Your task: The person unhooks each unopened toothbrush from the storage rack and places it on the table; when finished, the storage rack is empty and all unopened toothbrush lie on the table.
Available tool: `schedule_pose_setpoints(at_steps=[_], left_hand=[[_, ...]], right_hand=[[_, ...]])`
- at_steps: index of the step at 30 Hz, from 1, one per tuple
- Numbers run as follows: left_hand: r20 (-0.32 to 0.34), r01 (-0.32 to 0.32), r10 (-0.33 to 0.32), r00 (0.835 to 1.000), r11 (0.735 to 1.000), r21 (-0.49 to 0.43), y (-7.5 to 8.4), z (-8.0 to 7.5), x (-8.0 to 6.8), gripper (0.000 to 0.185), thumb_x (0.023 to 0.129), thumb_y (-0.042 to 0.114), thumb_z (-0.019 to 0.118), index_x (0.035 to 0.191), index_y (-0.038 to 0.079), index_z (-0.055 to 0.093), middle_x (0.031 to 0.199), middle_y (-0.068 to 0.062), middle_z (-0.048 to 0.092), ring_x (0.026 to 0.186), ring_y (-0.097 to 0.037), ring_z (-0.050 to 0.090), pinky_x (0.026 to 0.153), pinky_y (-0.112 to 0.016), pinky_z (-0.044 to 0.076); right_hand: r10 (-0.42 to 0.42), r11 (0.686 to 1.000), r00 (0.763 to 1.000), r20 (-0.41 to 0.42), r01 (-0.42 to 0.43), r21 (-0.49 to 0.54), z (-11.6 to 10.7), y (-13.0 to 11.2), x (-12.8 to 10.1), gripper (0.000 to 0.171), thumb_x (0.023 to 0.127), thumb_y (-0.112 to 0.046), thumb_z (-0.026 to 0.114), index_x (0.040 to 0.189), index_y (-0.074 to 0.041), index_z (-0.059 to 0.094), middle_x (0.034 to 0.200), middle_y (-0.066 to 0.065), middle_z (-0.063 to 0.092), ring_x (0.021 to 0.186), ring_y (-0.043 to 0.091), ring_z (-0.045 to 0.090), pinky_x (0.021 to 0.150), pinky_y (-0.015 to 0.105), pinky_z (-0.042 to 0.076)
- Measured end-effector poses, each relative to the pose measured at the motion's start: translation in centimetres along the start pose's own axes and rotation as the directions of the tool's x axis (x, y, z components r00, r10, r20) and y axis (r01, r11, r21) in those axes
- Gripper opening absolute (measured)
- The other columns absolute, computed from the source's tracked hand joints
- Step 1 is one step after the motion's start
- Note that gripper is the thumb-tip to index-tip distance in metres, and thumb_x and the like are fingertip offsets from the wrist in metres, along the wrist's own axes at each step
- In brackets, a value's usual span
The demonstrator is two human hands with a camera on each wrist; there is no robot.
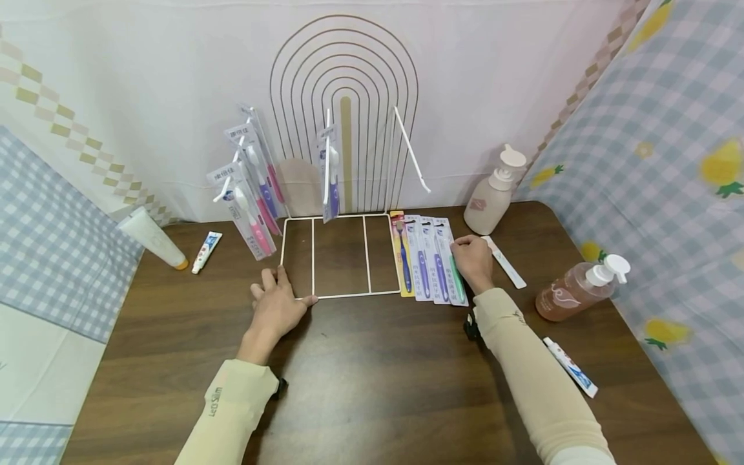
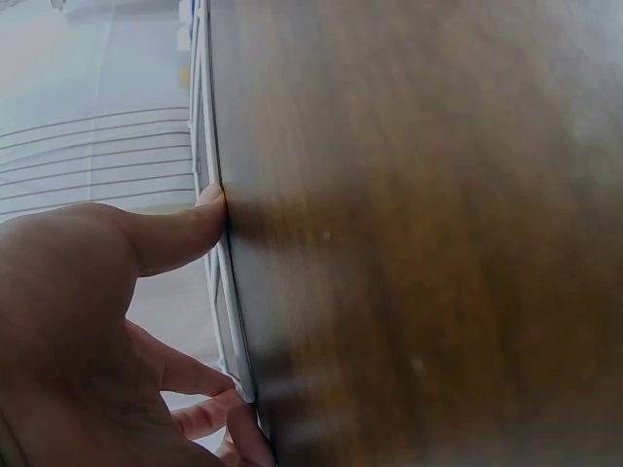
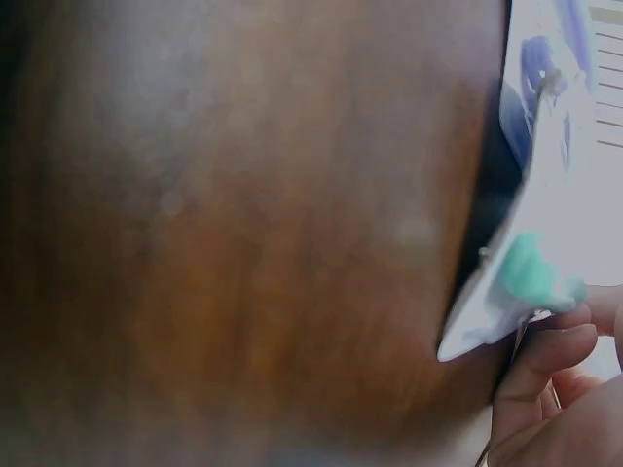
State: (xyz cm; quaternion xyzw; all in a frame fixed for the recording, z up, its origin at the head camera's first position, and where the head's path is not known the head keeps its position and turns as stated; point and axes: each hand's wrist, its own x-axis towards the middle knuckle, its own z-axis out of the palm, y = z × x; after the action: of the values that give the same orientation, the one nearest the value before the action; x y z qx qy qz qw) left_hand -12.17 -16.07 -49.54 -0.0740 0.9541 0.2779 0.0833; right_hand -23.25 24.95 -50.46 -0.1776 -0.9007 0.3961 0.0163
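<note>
My left hand (image 1: 278,305) holds the front left corner of a white wire rack (image 1: 343,296). In the left wrist view its thumb (image 2: 185,233) lies on the front bar, with bent fingers at the corner. My right hand (image 1: 473,259) pinches the edge of a packaged green toothbrush (image 1: 458,282), rightmost in a row on the table. In the right wrist view that package (image 3: 487,321) tilts up at one end. Left of it lie packaged purple toothbrushes (image 1: 440,278) and a blue toothbrush in yellow packaging (image 1: 404,265).
Packaged toothbrushes (image 1: 250,223) hang from the rack's left hooks, one more package (image 1: 330,181) from the middle hook. The right hook (image 1: 413,152) sticks out bare. Around stand a white pump bottle (image 1: 487,205), a pink pump bottle (image 1: 566,297) and a white tube (image 1: 152,237); toothpaste tubes (image 1: 571,367) lie flat.
</note>
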Motion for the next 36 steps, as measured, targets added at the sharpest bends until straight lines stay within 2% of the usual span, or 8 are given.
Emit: schedule_pose_setpoints(at_steps=[7,13,16,22,26,30,31,36], left_hand=[[-0.013,-0.001,0.001,1.000,1.000,-0.005,-0.1,-0.2,-0.2,0.114,0.102,0.045,0.083,0.174,-0.018,0.021,0.161,-0.040,0.028,0.124,-0.063,0.036,0.098,-0.070,0.048],[-0.022,0.014,-0.014,1.000,1.000,-0.003,0.0,-0.9,-0.5,0.115,0.100,0.046,0.085,0.174,-0.017,0.024,0.160,-0.039,0.029,0.124,-0.063,0.037,0.097,-0.069,0.048],[-0.015,0.014,-0.014,1.000,1.000,-0.004,-0.1,-0.8,-0.5,0.114,0.101,0.046,0.084,0.174,-0.017,0.022,0.161,-0.039,0.028,0.124,-0.062,0.036,0.097,-0.069,0.048],[-0.012,0.001,-0.001,1.000,1.000,-0.006,-0.5,-0.4,-0.1,0.114,0.102,0.044,0.082,0.174,-0.019,0.020,0.160,-0.039,0.028,0.123,-0.061,0.036,0.098,-0.069,0.048],[-0.017,0.004,-0.004,1.000,1.000,-0.003,-0.5,-0.4,0.1,0.114,0.102,0.044,0.083,0.174,-0.018,0.020,0.160,-0.038,0.028,0.124,-0.061,0.035,0.099,-0.070,0.048],[-0.009,0.007,-0.007,1.000,1.000,-0.006,-0.1,-0.3,0.2,0.114,0.102,0.045,0.082,0.174,-0.018,0.020,0.161,-0.038,0.028,0.125,-0.060,0.036,0.099,-0.068,0.048],[-0.007,0.009,-0.009,1.000,1.000,-0.006,-0.1,-0.2,0.2,0.114,0.102,0.045,0.082,0.174,-0.018,0.020,0.161,-0.038,0.028,0.125,-0.060,0.036,0.099,-0.067,0.048],[0.005,0.014,-0.014,1.000,1.000,-0.006,0.3,0.1,0.1,0.115,0.102,0.046,0.082,0.175,-0.017,0.020,0.163,-0.037,0.028,0.128,-0.061,0.036,0.103,-0.070,0.048]], right_hand=[[0.008,1.000,1.000,-0.014,-0.008,-0.007,0.3,-0.5,-0.3,0.032,0.110,-0.025,0.066,0.125,-0.002,0.084,0.122,0.020,0.084,0.098,0.029,0.074,0.089,0.046,0.059],[-0.012,1.000,1.000,0.012,0.012,0.000,0.6,-1.0,-0.6,0.034,0.113,-0.025,0.063,0.130,-0.001,0.081,0.127,0.024,0.082,0.105,0.036,0.076,0.093,0.049,0.059],[-0.008,1.000,1.000,-0.013,0.008,0.012,0.8,-0.9,0.1,0.034,0.110,-0.025,0.065,0.126,-0.002,0.083,0.121,0.022,0.083,0.098,0.033,0.076,0.085,0.046,0.059],[-0.029,0.996,0.999,-0.044,0.033,0.083,1.7,-1.3,1.8,0.031,0.107,-0.026,0.067,0.124,-0.004,0.081,0.118,0.017,0.081,0.098,0.026,0.070,0.089,0.043,0.057],[-0.094,0.990,0.995,-0.022,0.096,0.099,2.4,-4.0,1.6,0.031,0.110,-0.025,0.068,0.129,-0.004,0.080,0.122,0.016,0.080,0.105,0.024,0.070,0.095,0.040,0.056],[-0.184,0.976,0.982,0.037,0.178,0.128,2.4,-8.8,-0.1,0.033,0.113,-0.020,0.068,0.138,0.000,0.078,0.129,0.023,0.080,0.112,0.034,0.072,0.104,0.049,0.058],[-0.231,0.963,0.972,0.048,0.221,0.157,3.4,-8.7,1.3,0.032,0.113,-0.023,0.070,0.135,-0.002,0.080,0.125,0.018,0.082,0.109,0.030,0.074,0.103,0.046,0.059],[-0.399,0.902,0.903,0.157,0.355,0.246,4.2,-13.7,-0.1,0.036,0.111,-0.023,0.074,0.139,-0.001,0.079,0.120,0.015,0.078,0.090,0.017,0.067,0.083,0.029,0.055]])
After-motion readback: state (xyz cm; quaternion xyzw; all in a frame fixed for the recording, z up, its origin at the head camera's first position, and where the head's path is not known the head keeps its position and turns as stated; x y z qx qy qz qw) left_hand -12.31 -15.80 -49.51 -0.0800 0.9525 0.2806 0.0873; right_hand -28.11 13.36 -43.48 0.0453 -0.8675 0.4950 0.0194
